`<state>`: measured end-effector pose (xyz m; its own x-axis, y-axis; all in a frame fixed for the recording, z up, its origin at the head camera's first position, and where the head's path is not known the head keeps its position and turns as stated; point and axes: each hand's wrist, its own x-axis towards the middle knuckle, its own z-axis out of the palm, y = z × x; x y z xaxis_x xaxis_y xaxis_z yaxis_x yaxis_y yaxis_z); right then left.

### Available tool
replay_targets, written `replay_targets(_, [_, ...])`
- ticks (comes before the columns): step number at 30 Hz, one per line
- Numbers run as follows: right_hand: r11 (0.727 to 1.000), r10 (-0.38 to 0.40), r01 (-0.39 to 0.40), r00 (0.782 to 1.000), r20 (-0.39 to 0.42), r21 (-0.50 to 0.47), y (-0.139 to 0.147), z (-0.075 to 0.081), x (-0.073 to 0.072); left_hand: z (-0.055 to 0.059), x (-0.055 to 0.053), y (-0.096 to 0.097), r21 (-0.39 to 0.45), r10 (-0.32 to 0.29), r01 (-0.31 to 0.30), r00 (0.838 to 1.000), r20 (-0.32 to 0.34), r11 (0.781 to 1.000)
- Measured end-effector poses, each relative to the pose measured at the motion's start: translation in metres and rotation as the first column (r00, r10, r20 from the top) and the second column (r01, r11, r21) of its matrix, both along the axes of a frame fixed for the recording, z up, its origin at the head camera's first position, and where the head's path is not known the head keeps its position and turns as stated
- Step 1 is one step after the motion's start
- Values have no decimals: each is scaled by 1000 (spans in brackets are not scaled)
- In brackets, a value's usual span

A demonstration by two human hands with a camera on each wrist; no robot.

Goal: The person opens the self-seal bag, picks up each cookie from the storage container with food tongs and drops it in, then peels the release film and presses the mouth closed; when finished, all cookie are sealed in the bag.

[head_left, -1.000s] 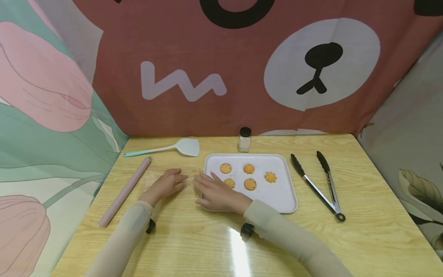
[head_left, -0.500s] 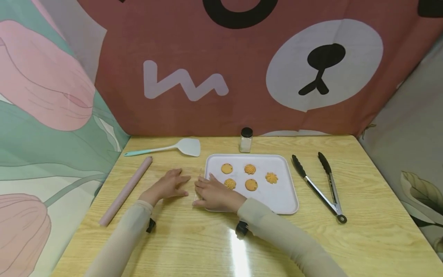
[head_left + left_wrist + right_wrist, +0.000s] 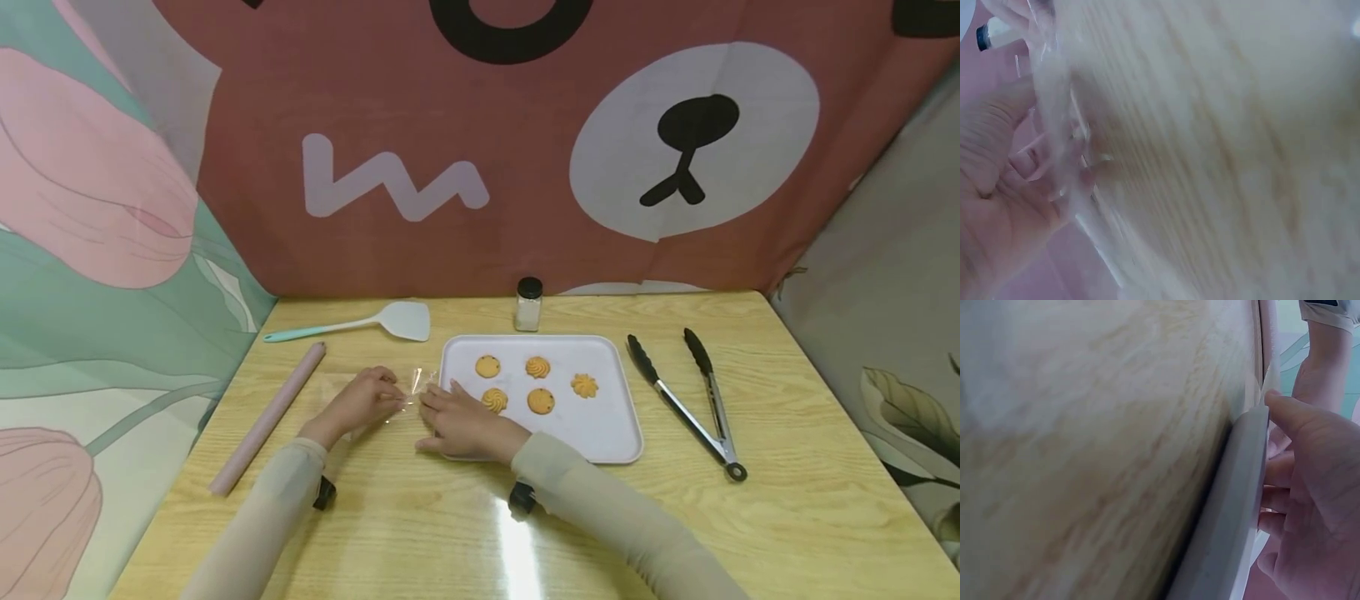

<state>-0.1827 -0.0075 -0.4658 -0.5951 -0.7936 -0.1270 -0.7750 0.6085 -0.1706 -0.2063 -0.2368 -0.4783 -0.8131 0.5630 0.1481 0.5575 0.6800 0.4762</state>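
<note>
Pinching clear film (image 3: 417,380), apparently, the once-spread left hand (image 3: 363,398) has curled.

A reddish-brown cloth (image 3: 525,167) hung behind the table (image 3: 810,500), slightly creased and printed with a pale muzzle (image 3: 615,171), its nose and mouth in black, a lilac zigzag (image 3: 393,179) and, at the top, part of a black ring (image 3: 510,48). To the left, a green and cream cloth (image 3: 161,325) bore large pink flowers (image 3: 90,179) (tulips, by their shape). To the right, a grey cloth (image 3: 892,258) carried leaves (image 3: 911,408) low down. The table showed yellowish wood grain, and light lay on its near part as a white streak (image 3: 517,542).
</note>
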Motion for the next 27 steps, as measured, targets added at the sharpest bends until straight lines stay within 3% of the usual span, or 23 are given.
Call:
replay_targets(7, [1000, -1, 1, 1000, 13, 10, 0, 1, 0, 2, -4, -5, 59, 34, -38, 998, 56, 998])
replay_targets(14, [1000, 2, -2, 1000, -3, 17, 0, 1, -1, 7, -2, -8, 100, 103, -108, 993, 50, 989])
replay_targets(17, [1000, 3, -3, 1000, -4, 13, 0, 1, -1, 9, -2, -8, 115, 103, -108, 993, 50, 987])
replay_targets(21, [1000, 3, -3, 1000, -6, 7, 1, 1, -1, 7, -2, -7, 5, 64, -65, 993, 97, 998])
replay_targets(24, [1000, 6, -6, 1000, -15, 7, 1, 1, -1, 5, -1, -6, -101, 64, -50, 988, 140, 994])
replay_targets(27, [1000, 9, -9, 1000, -17, 6, 1, 0, -2, 4, -2, -5, -132, 71, -52, 987, 142, 990])
